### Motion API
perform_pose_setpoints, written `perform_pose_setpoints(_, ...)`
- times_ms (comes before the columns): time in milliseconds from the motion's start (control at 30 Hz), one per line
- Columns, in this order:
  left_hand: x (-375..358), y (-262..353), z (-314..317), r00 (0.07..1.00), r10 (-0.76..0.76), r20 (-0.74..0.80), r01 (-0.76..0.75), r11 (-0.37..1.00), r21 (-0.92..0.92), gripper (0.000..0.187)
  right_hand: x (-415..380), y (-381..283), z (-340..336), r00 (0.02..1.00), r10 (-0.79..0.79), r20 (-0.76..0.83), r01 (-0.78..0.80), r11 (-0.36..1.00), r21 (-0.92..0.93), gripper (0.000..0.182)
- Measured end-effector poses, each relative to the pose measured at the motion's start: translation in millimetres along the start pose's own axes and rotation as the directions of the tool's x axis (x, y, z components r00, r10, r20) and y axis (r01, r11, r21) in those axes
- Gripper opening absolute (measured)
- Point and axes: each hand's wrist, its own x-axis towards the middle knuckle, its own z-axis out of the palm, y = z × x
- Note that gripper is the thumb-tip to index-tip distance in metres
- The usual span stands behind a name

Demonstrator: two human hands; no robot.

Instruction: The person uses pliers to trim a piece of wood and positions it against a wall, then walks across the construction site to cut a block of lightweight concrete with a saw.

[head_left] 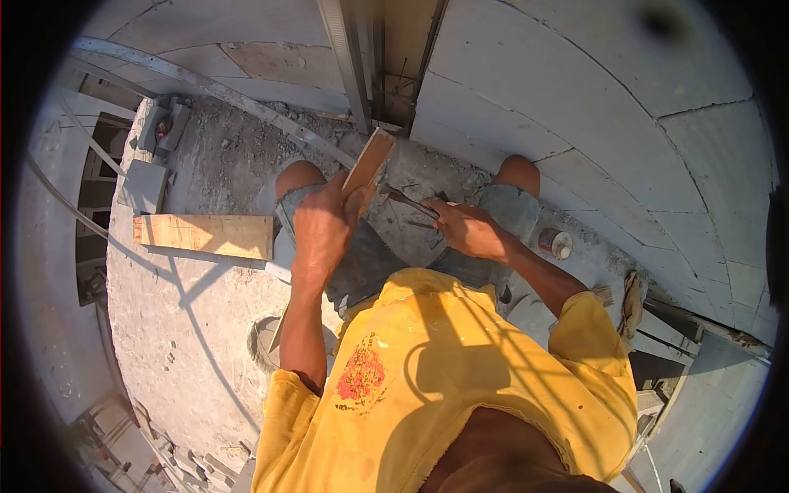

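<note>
The short, flat reddish-brown wooden strip (370,164) is held above the floor between the person's bent knees. Its long axis slants forward and to the right, the far end pointing toward the foot of the upright grey metal channel (345,62).

The left hand (322,218) is closed around the strip's near end, with its forearm reaching almost straight forward. The right hand (470,230) grips a slender dark metal tool (408,200); its forearm comes in diagonally from the right. The tool points left and slightly forward, its tip at the strip's right edge; whether they touch cannot be told.

To the left, a pale wooden board (205,236) lies crosswise on the dusty concrete floor (209,329), with a light grey block (145,186) just beyond it. A long curved metal strip (238,99) sweeps in from the far left and ends near the wooden strip. A small round container (555,243) stands right of the right knee. The grey block wall (575,99) closes off the space ahead and to the right, and loose rubble (226,156) covers the floor near its foot on the left.
</note>
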Motion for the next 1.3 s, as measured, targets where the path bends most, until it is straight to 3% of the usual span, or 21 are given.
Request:
perform_pose_setpoints(33,-3,-11,-14,0.998,0.039,-0.04,-0.042,0.996,-0.08,0.032,-8,-2,2,0.992,0.056,0.109,-0.08,0.972,0.222,0.039)
perform_pose_setpoints(67,0,-34,-28,0.98,-0.123,0.154,0.172,0.919,-0.355,0.03,-14,-5,-4,0.97,0.076,0.231,-0.167,0.898,0.406,0.038)
perform_pose_setpoints(100,1,-38,-43,0.971,-0.185,0.154,0.239,0.822,-0.517,0.029,-14,-6,-11,0.935,0.064,0.348,-0.259,0.793,0.551,0.038)
perform_pose_setpoints(167,-2,-31,-77,0.935,-0.286,0.209,0.339,0.549,-0.764,0.028,-21,-9,-5,0.974,0.095,0.206,-0.185,0.856,0.483,0.045)
perform_pose_setpoints(267,-2,-39,-67,0.943,-0.318,0.097,0.27,0.562,-0.782,0.028,-18,-12,-4,0.996,0.034,-0.084,-0.02,0.986,0.167,0.05)
perform_pose_setpoints(400,2,-60,-65,0.89,-0.333,0.312,0.456,0.684,-0.569,0.035,-18,-26,-34,0.998,0.048,-0.05,-0.036,0.977,0.21,0.052)
perform_pose_setpoints(467,5,-33,-68,0.89,-0.29,0.352,0.453,0.65,-0.61,0.036,-17,-32,-44,0.999,0.02,-0.032,-0.013,0.981,0.194,0.055)
perform_pose_setpoints(567,6,-22,-58,0.911,-0.25,0.326,0.408,0.65,-0.641,0.039,-9,-30,-44,0.97,-0.2,-0.136,0.214,0.971,0.105,0.076)
perform_pose_setpoints(667,11,-18,-60,0.855,-0.305,0.418,0.5,0.699,-0.511,0.043,-3,-33,-48,0.989,-0.147,-0.021,0.149,0.97,0.195,0.086)
perform_pose_setpoints(767,10,-15,-63,0.872,-0.26,0.416,0.467,0.698,-0.543,0.042,-4,-33,-42,0.99,-0.143,0.014,0.14,0.982,0.131,0.079)
perform_pose_setpoints(867,9,-17,-61,0.879,-0.243,0.41,0.439,0.747,-0.498,0.041,-4,-34,-37,0.986,-0.163,-0.026,0.165,0.968,0.19,0.084)
perform_pose_setpoints(967,10,-17,-61,0.808,-0.369,0.459,0.527,0.8,-0.286,0.044,-2,-32,-32,0.988,-0.149,-0.036,0.153,0.966,0.207,0.086)
perform_pose_setpoints(1067,7,-14,-60,0.857,-0.281,0.432,0.477,0.75,-0.458,0.046,-2,-33,-25,0.991,-0.131,-0.033,0.134,0.974,0.181,0.087)
perform_pose_setpoints(1167,8,-15,-57,0.855,-0.301,0.423,0.489,0.74,-0.462,0.049,-2,-32,-27,0.994,-0.106,-0.041,0.11,0.988,0.11,0.087)
perform_pose_setpoints(1267,8,-11,-58,0.868,-0.257,0.425,0.459,0.741,-0.491,0.051,-2,-37,-28,0.991,-0.122,-0.047,0.13,0.953,0.275,0.088)
perform_pose_setpoints(1300,8,-11,-57,0.873,-0.257,0.414,0.454,0.736,-0.502,0.047,-2,-36,-28,0.986,-0.152,-0.064,0.163,0.957,0.24,0.087)
